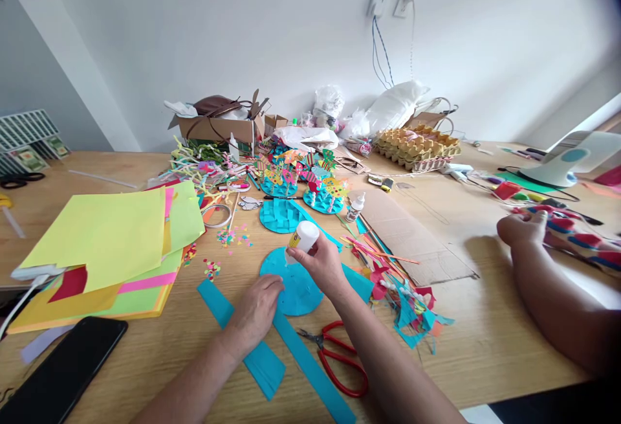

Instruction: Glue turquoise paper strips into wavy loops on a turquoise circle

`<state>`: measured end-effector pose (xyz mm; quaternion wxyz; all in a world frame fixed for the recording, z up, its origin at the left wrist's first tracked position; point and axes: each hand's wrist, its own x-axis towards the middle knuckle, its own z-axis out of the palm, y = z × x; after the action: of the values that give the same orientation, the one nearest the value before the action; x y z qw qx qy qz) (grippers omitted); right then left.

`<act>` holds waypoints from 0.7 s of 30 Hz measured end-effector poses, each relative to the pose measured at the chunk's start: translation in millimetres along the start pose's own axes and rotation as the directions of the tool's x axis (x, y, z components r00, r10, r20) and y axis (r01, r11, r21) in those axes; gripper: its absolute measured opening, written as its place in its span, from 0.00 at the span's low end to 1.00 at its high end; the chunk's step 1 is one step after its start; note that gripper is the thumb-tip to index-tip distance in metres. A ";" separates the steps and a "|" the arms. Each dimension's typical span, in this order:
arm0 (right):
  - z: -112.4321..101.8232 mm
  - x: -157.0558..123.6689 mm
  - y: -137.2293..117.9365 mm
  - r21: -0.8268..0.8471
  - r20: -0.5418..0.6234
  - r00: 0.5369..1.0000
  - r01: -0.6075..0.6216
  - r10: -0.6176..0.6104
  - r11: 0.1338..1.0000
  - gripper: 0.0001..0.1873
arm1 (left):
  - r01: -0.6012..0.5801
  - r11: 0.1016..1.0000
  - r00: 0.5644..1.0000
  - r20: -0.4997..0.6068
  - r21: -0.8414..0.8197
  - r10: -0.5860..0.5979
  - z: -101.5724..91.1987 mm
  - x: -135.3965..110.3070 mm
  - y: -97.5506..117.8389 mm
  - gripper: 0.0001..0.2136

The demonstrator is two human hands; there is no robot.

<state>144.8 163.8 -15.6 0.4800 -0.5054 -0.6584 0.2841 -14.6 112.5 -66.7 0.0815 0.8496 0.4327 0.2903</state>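
A white glue bottle (305, 236) with a yellow label is tipped nozzle down over a round blue paper disc (295, 298). My right hand (321, 262) is closed around that bottle. On the disc's left edge, the bent fingers of my left hand (259, 307) press it against the table. Blue paper strips (315, 369) lie under and beside my left hand. Red-handled scissors (342, 359) rest between my forearms. Just behind stands another blue disc (283, 217) covered with short blue pieces, and farther back are discs with small colourful paper figures (323, 197).
Coloured paper sheets (97, 230) and a black phone (72, 366) lie at left. Paper scraps (412, 304) and cardboard (412, 236) are at right, with a small glue bottle (356, 207). Egg trays (417, 145) stand behind. Another person's hand (522, 228) touches a colourful object at far right.
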 end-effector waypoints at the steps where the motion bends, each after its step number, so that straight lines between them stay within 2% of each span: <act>1: 0.7 -0.7 0.6 0.000 -0.001 1.000 0.001 -0.001 1.000 0.18 | -0.006 1.000 1.000 -0.001 0.002 0.006 0.1 -0.2 -0.2 0.15; 7: 1.1 -3.5 -3.5 -0.049 0.002 1.000 -0.011 0.012 0.999 0.19 | -0.007 1.000 1.000 0.000 0.003 0.007 0.1 -0.8 -0.1 0.17; 13: -23.8 -21.8 -12.2 -0.023 0.011 0.999 -0.047 0.048 0.999 0.18 | -0.039 0.999 0.999 0.002 -0.018 0.039 -4.6 1.1 3.3 0.16; 17: -41.1 -41.2 -12.3 -0.062 -0.020 0.997 -0.074 0.073 0.995 0.16 | -0.116 0.993 0.993 -0.017 -0.026 0.115 -10.3 1.9 13.9 0.15; 21: -50.2 -56.6 -8.7 -0.099 -0.009 0.997 -0.083 0.083 0.992 0.15 | -0.227 0.974 0.973 0.046 -0.024 0.228 -11.6 -0.7 27.7 0.16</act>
<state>189.1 102.3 -8.7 0.4437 -0.5562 -0.6489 0.2697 -2.4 93.7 -46.6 0.0660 0.8996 0.3276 0.2810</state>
